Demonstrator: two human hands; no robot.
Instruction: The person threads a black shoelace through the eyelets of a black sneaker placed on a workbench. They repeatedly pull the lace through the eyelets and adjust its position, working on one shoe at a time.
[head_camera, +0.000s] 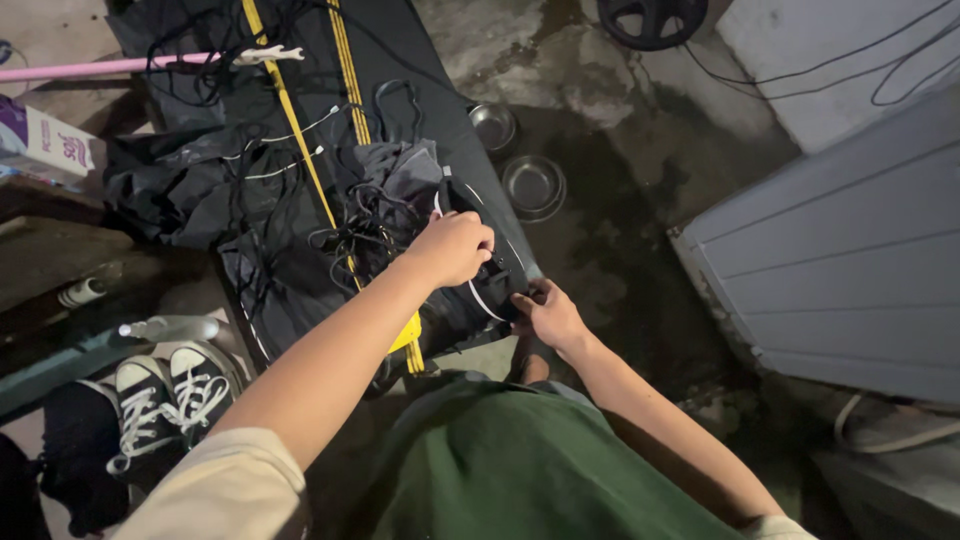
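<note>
Head: both hands (455, 247) on black bag (400, 200)

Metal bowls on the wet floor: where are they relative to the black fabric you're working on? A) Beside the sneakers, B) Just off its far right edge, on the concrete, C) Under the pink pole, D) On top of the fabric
B: the two metal bowls sit on wet concrete just past the right edge of the black fabric, beyond the left hand and right hand.

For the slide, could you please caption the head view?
Left hand and right hand grip black fabric tangled with cords.
</note>
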